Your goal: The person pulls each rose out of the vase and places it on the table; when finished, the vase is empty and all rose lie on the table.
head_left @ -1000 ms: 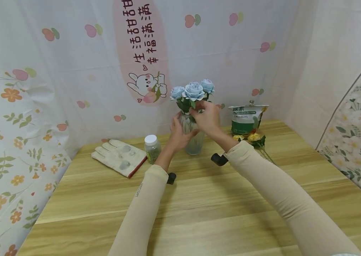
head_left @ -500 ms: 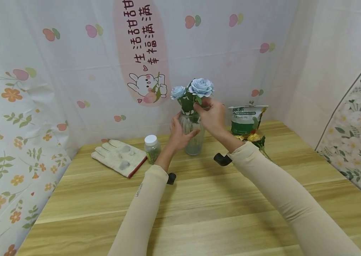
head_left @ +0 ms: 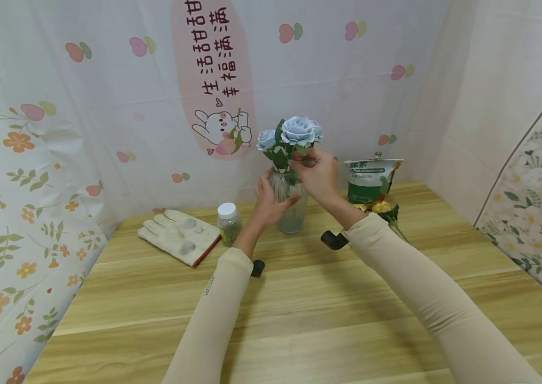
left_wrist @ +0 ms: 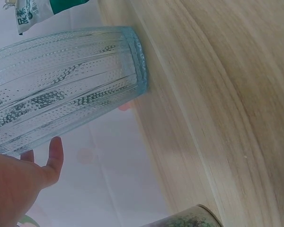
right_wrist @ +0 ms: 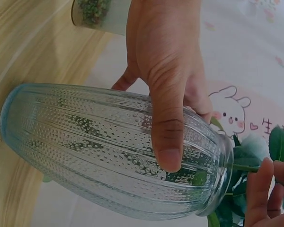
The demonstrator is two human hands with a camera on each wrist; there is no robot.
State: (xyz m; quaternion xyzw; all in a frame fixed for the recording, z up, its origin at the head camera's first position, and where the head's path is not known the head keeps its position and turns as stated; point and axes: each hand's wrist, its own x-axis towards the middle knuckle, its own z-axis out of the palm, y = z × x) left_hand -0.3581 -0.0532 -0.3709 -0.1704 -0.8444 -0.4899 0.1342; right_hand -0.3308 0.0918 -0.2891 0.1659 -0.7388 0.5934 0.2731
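Observation:
A clear ribbed glass vase (head_left: 292, 220) stands upright on the wooden table. My left hand (head_left: 270, 205) grips its upper part; in the right wrist view the thumb (right_wrist: 168, 137) lies across the near side and the fingers go behind. Just above the vase mouth, my right hand (head_left: 320, 173) pinches the green stem (right_wrist: 244, 168) of a pale blue rose (head_left: 298, 131). Two other blue roses show, one rose (head_left: 266, 140) to the left and one partly hidden behind. Green leaves (right_wrist: 279, 143) crowd the rim. The lower stem ends are hard to make out through the textured glass.
Left of the vase are a white-capped jar (head_left: 228, 221) and a white work glove (head_left: 181, 234) with a red cuff. To the right stand a clipped green-and-white bag (head_left: 368, 178) and yellow flowers (head_left: 382, 207) lying before it. A printed cloth hangs behind.
My right hand has shifted slightly right with the front rose, which rose a little and then swung slightly back left. The rear rose shows again beside it. My left hand stays on the vase.

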